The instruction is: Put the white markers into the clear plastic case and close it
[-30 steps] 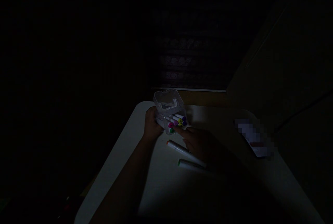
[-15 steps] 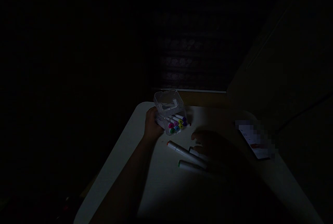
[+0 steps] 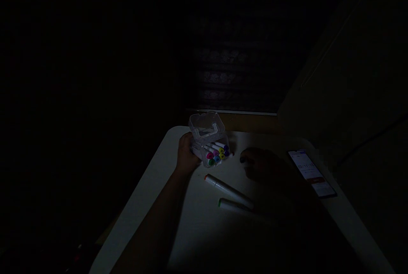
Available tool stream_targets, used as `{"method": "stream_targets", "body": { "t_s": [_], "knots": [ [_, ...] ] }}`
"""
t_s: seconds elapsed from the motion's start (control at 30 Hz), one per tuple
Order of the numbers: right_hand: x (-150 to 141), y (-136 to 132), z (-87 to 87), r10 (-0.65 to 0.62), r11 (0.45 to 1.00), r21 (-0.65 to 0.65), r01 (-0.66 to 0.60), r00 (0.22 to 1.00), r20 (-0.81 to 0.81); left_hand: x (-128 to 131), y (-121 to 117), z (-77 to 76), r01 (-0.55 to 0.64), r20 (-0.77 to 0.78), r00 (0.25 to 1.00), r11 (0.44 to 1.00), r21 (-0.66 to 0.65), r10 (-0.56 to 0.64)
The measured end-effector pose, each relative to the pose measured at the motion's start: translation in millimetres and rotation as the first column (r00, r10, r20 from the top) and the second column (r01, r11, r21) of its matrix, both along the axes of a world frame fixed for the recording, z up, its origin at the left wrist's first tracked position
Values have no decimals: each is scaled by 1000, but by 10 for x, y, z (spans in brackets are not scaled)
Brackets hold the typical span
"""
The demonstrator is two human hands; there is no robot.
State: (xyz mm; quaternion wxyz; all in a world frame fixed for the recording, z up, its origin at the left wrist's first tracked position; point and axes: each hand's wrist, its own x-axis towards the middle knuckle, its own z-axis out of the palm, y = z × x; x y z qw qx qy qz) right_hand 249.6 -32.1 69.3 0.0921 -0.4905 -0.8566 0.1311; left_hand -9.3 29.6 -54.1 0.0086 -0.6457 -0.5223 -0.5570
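My left hand (image 3: 187,155) is wrapped round the side of a clear plastic case (image 3: 204,139) on the table, its hinged lid (image 3: 207,125) standing up. Several white markers lie inside, with coloured ends facing me: pink (image 3: 209,155), green (image 3: 211,162), yellow, blue and purple among them. To the right of the case, my right hand (image 3: 259,164) is closed on a marker whose dark end (image 3: 242,160) pokes out at the fingertips; the rest is hidden in shadow. Below lie an orange-ended marker (image 3: 228,189) and a green-ended marker (image 3: 234,205), their right ends lost in darkness.
A phone (image 3: 310,172) with a lit screen lies near the right edge of the pale table (image 3: 191,231). Behind the table hangs a dark patterned curtain (image 3: 219,74). The room is very dark, and my right arm casts a shadow over the front.
My right hand has picked up the dark-ended marker from beside the orange-ended one and raised it slightly away from the table's near side. My left hand and the case are nearly still.
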Motion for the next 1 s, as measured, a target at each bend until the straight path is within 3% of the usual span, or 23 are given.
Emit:
{"method": "stream_targets", "body": {
  "t_s": [0.07,0.17,0.23,0.3,0.53,0.67,0.83,1.0],
  "knots": [
    [93,-114,178,38,980,198,-8,988,-148,4,-2,2,-5,3,1000,1000,-3,5],
    [211,-304,357,146,824,565,44,947,-287,7,-5,0,4,10,1000,1000,-6,-4],
    [241,-411,411,185,733,675,90,927,-325,5,-6,-5,1,6,1000,1000,-7,0],
    [228,-491,428,183,703,696,145,909,-374,2,-2,-14,-4,12,1000,1000,-11,4],
    [51,-476,336,206,730,674,111,905,-372,-6,28,-61,25,53,998,1000,-12,-24],
    [-58,-297,188,261,760,645,84,869,-420,-6,29,-58,19,46,999,1000,-20,-18],
    [-154,-95,-39,271,829,559,-13,884,-381,13,-5,-16,28,51,998,999,-18,-27],
    [-189,-15,-155,289,856,512,-75,890,-353,16,-23,9,7,24,1000,1000,-22,-7]
  ]
}}
